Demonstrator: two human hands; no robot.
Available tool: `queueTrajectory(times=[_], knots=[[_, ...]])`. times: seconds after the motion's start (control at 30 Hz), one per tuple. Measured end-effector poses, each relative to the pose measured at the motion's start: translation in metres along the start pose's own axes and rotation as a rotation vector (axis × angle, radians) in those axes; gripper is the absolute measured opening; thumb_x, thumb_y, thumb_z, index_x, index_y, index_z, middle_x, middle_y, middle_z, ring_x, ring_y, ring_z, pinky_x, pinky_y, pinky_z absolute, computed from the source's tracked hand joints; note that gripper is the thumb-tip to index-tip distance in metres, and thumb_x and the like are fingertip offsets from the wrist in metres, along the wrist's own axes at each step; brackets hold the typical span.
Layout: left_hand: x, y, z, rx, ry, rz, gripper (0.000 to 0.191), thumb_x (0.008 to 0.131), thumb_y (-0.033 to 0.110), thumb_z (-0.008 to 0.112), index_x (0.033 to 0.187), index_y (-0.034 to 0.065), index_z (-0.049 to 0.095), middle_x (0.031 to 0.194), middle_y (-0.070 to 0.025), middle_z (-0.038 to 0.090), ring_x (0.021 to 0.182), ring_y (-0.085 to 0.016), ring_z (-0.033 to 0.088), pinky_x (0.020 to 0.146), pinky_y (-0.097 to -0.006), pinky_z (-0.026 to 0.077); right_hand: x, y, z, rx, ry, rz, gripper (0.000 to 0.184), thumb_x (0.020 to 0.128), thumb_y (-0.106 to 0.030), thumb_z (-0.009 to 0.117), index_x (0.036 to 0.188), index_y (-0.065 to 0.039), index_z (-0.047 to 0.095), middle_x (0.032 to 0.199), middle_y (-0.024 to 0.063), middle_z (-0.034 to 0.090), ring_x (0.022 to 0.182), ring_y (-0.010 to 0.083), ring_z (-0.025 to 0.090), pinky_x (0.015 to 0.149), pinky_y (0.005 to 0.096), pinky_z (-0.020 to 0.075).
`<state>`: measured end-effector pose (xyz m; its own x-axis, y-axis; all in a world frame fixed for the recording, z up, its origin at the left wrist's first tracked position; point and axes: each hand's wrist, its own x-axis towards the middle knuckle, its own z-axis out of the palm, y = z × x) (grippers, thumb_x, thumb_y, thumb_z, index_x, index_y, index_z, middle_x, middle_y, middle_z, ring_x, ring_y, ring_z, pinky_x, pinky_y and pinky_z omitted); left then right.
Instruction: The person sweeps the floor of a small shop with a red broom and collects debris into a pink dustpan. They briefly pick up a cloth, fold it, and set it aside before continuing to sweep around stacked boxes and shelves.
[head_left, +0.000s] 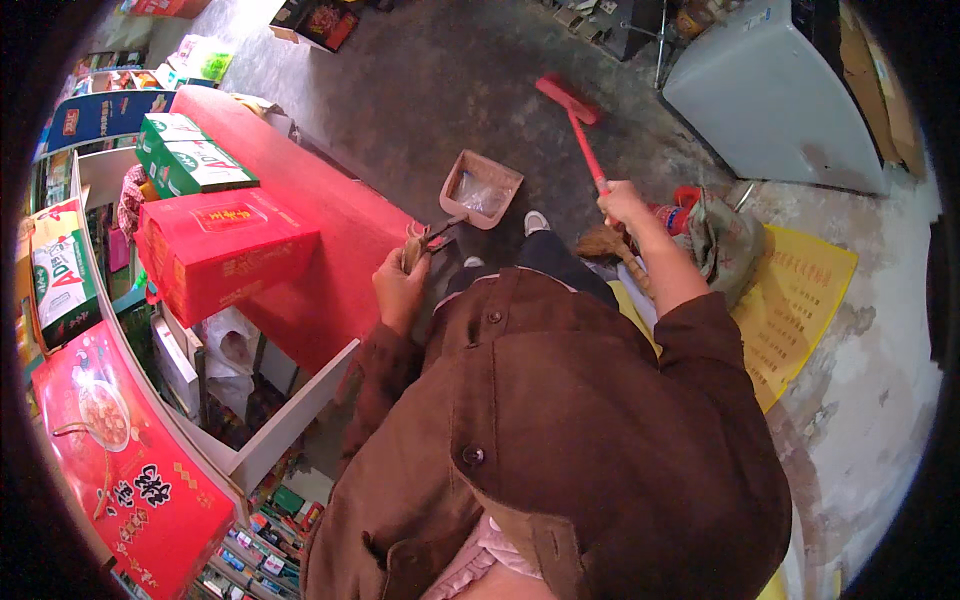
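Note:
My left hand (403, 281) is closed around the handle of a pinkish dustpan (504, 219), whose pan sits ahead of my feet with crumpled clear plastic (477, 196) in it. Part of the handle is hidden by my fingers. In my right hand (624, 202) is the red handle of a broom (568, 99); its red head is out on the dark floor, beyond the dustpan and to its right, slightly blurred. Below my right forearm a straw brush (606, 244) is partly covered.
At left, a red-covered counter (330, 187) bears a red gift box (229, 232) and a green-white carton (193, 161). A white appliance (772, 97) stands at upper right. A sack (724, 232) and yellow poster (795, 304) are by the right wall.

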<state>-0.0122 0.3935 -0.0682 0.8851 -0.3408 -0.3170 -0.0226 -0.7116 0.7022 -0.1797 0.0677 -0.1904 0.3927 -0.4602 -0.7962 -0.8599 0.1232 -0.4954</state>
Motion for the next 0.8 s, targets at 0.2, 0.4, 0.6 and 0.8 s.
queueTrajectory(times=[0.2,0.4,0.6,0.8], knots=[[0.028,-0.005,0.009,0.088,-0.028,-0.018,0.025,0.075,0.021,0.065,0.086,-0.0015,0.060,0.070,-0.0081,0.062,0.064,-0.011,0.056,0.061,-0.0285,0.045,-0.019,0.011,0.023,-0.701,-0.074,-0.288,0.023,0.073,-0.009,0.052,0.095,-0.003,0.057,0.083,0.0209,0.061,0.082,0.0340,0.061,0.068,0.0438,0.0489],[0.042,-0.010,0.006,0.081,-0.013,-0.037,0.030,0.073,0.026,0.067,0.088,0.0006,0.063,0.073,-0.0138,0.064,0.067,-0.018,0.063,0.062,-0.0320,0.047,-0.068,-0.002,0.004,-0.555,-0.323,-0.225,0.018,0.072,-0.012,0.060,0.087,-0.004,0.057,0.070,0.0162,0.057,0.067,0.0267,0.058,0.061,0.0383,0.0458],[0.036,-0.029,0.002,0.036,-0.012,-0.025,0.032,0.073,0.026,0.067,0.092,0.0016,0.062,0.076,-0.0149,0.064,0.071,-0.021,0.064,0.065,-0.0328,0.048,-0.122,-0.011,-0.052,-0.408,-0.337,0.002,0.030,0.071,-0.010,0.059,0.101,-0.006,0.061,0.069,0.0093,0.056,0.063,0.0164,0.056,0.059,0.0328,0.0442],[0.028,-0.038,-0.004,0.038,-0.035,-0.046,0.034,0.074,0.028,0.067,0.095,0.0021,0.062,0.080,-0.0136,0.065,0.073,-0.019,0.063,0.068,-0.0315,0.047,-0.119,-0.005,-0.041,-0.471,-0.209,-0.011,0.036,0.067,-0.012,0.062,0.103,-0.008,0.061,0.068,0.0099,0.058,0.063,0.0175,0.057,0.059,0.0330,0.0444]])
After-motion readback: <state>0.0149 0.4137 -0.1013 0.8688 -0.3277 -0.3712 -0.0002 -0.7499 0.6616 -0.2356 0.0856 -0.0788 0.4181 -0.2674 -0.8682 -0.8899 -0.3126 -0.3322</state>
